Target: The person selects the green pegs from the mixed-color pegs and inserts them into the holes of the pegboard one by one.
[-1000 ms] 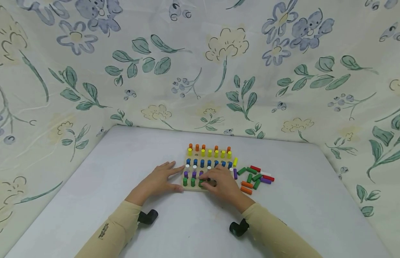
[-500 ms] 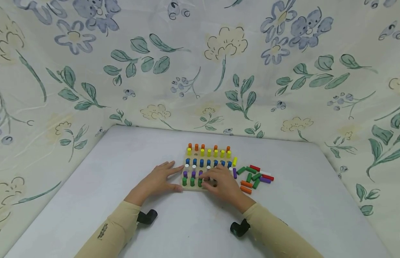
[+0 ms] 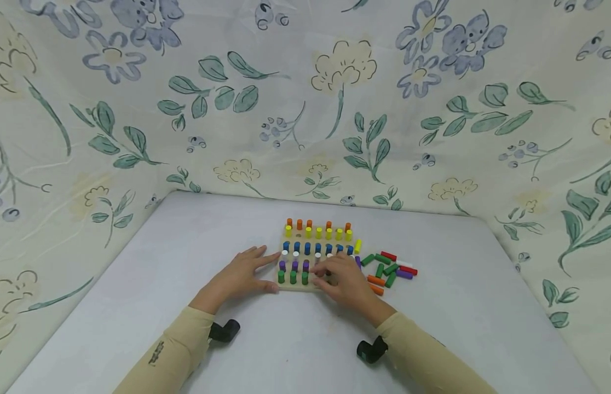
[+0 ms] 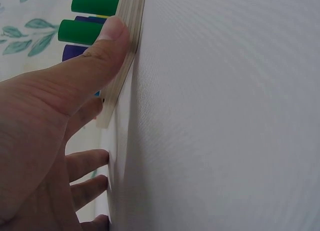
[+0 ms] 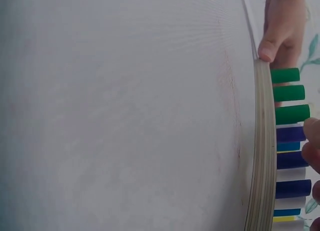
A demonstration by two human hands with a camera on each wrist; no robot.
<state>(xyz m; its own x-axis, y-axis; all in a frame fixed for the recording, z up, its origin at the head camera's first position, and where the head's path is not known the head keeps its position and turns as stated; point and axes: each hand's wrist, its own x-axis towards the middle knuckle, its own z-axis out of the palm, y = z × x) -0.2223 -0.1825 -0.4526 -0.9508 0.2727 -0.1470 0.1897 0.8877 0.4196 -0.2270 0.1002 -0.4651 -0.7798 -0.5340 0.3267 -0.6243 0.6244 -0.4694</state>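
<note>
A wooden pegboard bears rows of upright orange, yellow, blue, white, purple and green pegs. My left hand lies at its left end, fingers spread. In the left wrist view the thumb presses on the board's side edge. My right hand hovers over the front right of the board, thumb and forefinger apart, with no peg visible between them. Just left of its fingertips stands the third green peg of the front row. The right wrist view has the fingers beside that green peg. The right hand hides part of the front rows.
Loose green pegs, orange pegs, red pegs and a purple peg lie right of the board. A yellow peg is by its right edge. A floral cloth hangs behind the white table.
My right thumb and forefinger have let go of the third green peg and drawn slightly right; the peg stays upright in the front row. The left hand has kept its place.
</note>
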